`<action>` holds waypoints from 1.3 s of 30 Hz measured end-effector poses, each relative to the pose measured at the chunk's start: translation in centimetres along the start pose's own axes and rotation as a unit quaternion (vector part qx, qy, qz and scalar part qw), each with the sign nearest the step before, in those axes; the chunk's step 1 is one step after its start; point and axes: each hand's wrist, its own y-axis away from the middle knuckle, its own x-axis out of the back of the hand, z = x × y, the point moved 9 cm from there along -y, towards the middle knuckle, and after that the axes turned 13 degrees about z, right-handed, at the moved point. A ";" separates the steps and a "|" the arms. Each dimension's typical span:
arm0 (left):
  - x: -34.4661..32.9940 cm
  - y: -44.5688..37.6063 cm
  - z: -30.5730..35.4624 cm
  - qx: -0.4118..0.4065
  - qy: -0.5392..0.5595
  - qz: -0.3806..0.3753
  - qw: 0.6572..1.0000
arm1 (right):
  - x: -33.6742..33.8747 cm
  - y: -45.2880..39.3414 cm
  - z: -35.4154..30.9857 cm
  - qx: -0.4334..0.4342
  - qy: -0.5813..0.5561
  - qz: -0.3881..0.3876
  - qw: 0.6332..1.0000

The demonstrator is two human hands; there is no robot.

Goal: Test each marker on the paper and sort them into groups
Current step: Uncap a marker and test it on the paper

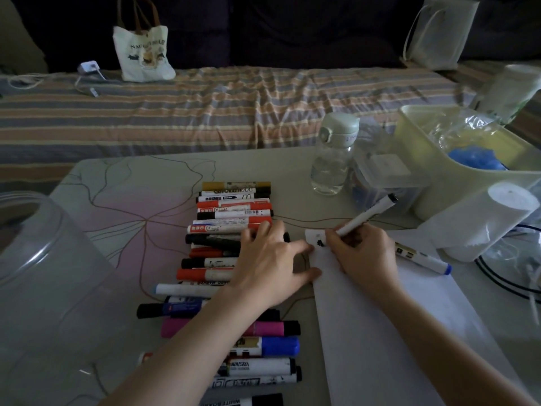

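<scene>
Left of the long white paper sheet (377,332) lies one row of about nineteen cylindrical plastic markers (234,230); some are hidden under the arm. One white marker (367,215) stands over the sheet, one blue-capped white marker (424,257) lies right of it. Two hands.

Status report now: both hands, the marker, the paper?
Right hand grips white marker, tip on paper. Left hand flat, steadying paper edge. Black scribble visible. Nothing in the way.
</scene>
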 end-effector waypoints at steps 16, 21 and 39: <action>7.9 3.3 -2.1 0.264 0.509 0.138 0.807 | 5.3 3.3 -3.0 -0.221 -0.285 -0.041 0.932; 6.3 7.3 -0.7 0.385 0.724 0.080 0.567 | 7.5 9.1 -4.1 -0.259 -0.281 -0.082 0.920; 10.0 11.8 1.2 0.411 0.722 0.075 0.552 | 9.0 14.3 -9.7 -0.237 -0.299 -0.110 0.918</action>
